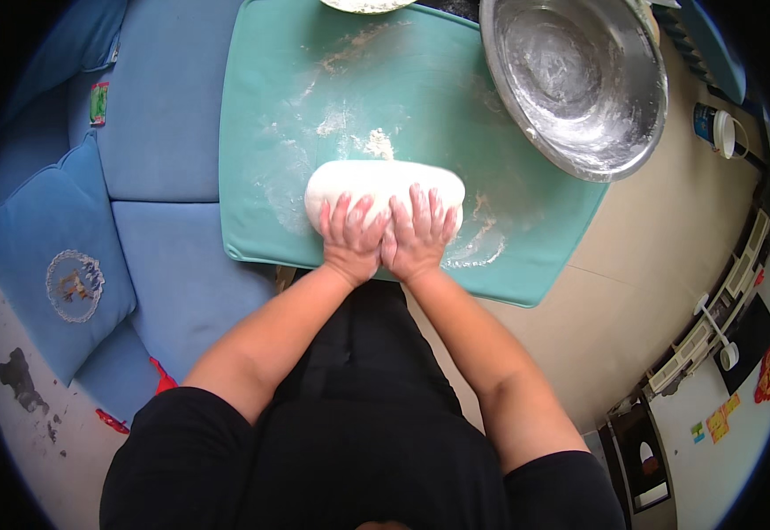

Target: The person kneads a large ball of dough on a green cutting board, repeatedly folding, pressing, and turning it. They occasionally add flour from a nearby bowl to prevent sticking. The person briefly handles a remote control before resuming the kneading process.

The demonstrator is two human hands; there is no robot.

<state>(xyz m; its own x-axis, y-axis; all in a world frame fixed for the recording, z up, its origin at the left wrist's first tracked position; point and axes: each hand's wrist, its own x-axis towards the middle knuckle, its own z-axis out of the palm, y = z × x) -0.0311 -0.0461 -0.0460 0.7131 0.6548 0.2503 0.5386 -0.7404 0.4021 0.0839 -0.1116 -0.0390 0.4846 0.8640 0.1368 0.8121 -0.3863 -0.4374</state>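
A white oblong lump of dough (376, 184) lies on a teal silicone mat (261, 115) dusted with flour. My left hand (351, 237) and my right hand (418, 233) lie side by side on the dough's near edge, palms down. Fingers are spread and pressed into the dough. Both forearms come up from the lower edge of the view.
A large flour-coated metal bowl (579, 79) sits at the mat's far right corner. A pale plate rim (367, 4) shows at the top edge. A blue cushioned sofa (155, 132) with a pillow (49, 256) lies to the left. A small cup (714, 126) stands at the right.
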